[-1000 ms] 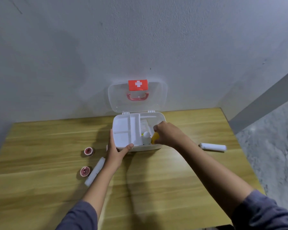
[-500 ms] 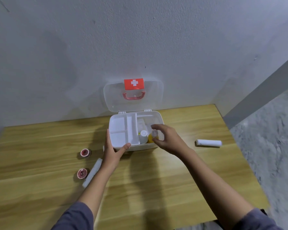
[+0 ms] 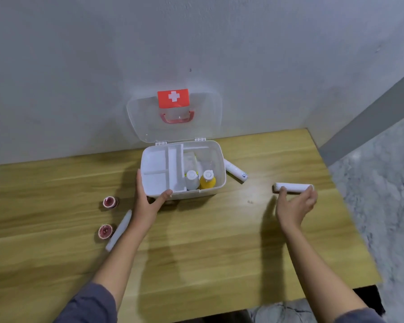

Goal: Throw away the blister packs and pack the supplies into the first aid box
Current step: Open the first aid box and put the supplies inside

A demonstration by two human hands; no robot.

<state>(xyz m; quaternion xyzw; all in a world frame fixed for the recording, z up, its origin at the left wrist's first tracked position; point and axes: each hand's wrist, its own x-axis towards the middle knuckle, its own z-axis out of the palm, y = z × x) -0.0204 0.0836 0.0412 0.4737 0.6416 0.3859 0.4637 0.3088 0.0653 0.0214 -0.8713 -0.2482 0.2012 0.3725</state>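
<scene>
Right hand (image 3: 295, 203) grip open around white roll (image 3: 293, 187), fingertips touching.

1 first aid box (image 3: 216, 186) stands open on 1 wooden table (image 3: 196, 241). Inside it stand 2 bottles: 1 white bottle (image 3: 192, 180) and 1 yellow bottle (image 3: 207, 179). 3 white rolls lie on the table: 1 left roll (image 3: 119, 229), 1 roll beside the box (image 3: 235, 171) and 1 right roll (image 3: 293, 187). There are 2 small red round tins: 1 farther tin (image 3: 109, 202) and 1 nearer tin (image 3: 105, 231). 2 hands show: 1 left hand (image 3: 147, 201) and 1 right hand (image 3: 294, 206).
</scene>
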